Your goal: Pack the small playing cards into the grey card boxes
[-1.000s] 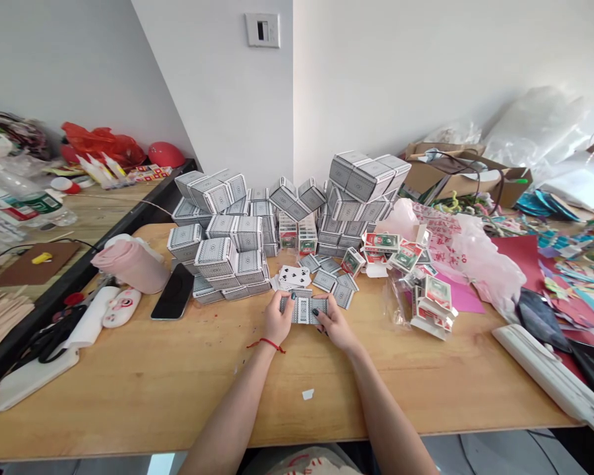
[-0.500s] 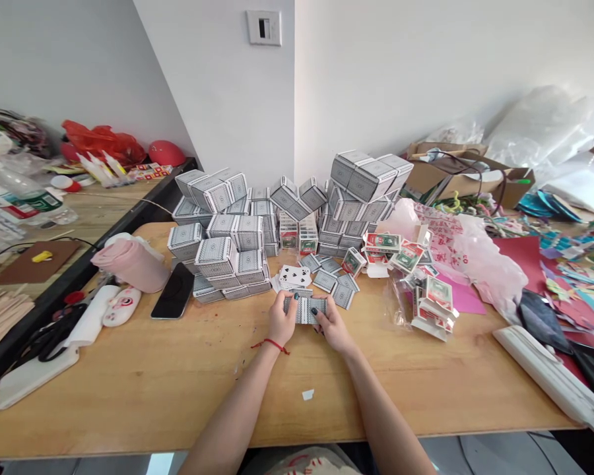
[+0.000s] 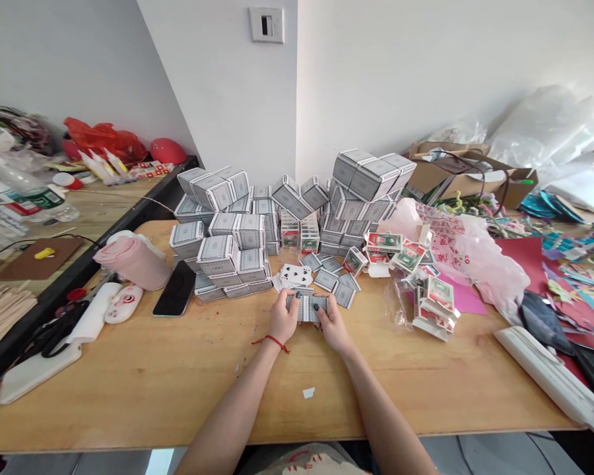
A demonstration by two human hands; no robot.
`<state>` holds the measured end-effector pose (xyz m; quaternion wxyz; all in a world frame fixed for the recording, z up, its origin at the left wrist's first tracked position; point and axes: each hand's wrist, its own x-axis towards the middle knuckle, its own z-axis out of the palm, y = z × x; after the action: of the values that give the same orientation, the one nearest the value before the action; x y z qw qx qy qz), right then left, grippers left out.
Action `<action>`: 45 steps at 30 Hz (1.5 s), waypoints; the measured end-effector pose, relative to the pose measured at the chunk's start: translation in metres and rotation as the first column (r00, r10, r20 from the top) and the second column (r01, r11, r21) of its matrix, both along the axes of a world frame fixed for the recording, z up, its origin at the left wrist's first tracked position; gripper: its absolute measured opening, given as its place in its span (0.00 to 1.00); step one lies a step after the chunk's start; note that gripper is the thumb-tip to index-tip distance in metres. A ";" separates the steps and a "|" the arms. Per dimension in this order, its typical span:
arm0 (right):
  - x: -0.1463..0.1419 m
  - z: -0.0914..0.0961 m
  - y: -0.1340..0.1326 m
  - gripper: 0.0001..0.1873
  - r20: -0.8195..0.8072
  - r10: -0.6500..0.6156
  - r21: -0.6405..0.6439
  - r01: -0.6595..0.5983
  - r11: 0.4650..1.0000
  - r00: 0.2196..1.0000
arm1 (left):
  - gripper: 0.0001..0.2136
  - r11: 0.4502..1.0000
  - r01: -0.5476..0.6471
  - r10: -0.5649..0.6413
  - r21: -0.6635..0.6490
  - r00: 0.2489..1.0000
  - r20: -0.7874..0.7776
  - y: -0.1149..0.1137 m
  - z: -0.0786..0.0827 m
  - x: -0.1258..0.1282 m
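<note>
In the head view, we see the left hand (image 3: 283, 320) and the right hand (image 3: 335, 330) meeting over the middle of the wooden table (image 3: 178, 382). Between them they hold grey-patterned playing cards (image 3: 307, 309), one hand at each end. The thumbs lie on top with the fingers curled in close, pinching the edges; how the fingertips sit underneath we cannot tell. A red string bracelet (image 3: 276, 343) circles the left wrist.

Just beyond the held cards we find a face-up spade card (image 3: 296, 275), and right of it some loose face-down cards (image 3: 325, 280). Behind stand grey-patterned blocks, in a left pile (image 3: 218, 256) and a right pile (image 3: 351, 206). Farther right we see opened red-and-green card boxes (image 3: 438, 293). A smartphone (image 3: 174, 293) lies beside the left pile, and a white paper scrap (image 3: 309, 393) rests between the forearms.
</note>
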<state>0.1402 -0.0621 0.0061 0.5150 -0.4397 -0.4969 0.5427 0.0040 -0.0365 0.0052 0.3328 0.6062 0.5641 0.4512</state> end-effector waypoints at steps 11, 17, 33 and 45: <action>0.004 0.000 0.003 0.15 -0.078 0.013 -0.068 -0.018 0.997 0.997 | 0.07 0.995 0.097 -0.095 -0.016 0.993 0.072 -0.002 0.006 -0.002; 0.001 0.001 0.003 0.19 -0.134 -0.075 -0.052 0.069 0.996 0.988 | 0.19 0.965 0.218 -0.131 -0.144 0.881 0.455 -0.004 0.010 -0.004; 0.003 -0.007 0.024 0.16 -0.108 -0.298 -0.062 0.293 0.954 0.948 | 0.09 0.978 0.157 -0.039 -0.135 0.779 0.626 0.002 0.003 -0.015; -0.010 -0.011 0.063 0.22 0.498 -0.326 0.303 0.191 0.934 0.804 | 0.11 0.965 0.237 -0.084 -0.116 0.695 0.714 0.002 0.010 -0.013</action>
<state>0.1302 0.0007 -0.0049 0.4725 -0.5736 -0.6177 0.2572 -0.0095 -0.0345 0.0149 0.6194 0.3992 0.3815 0.5581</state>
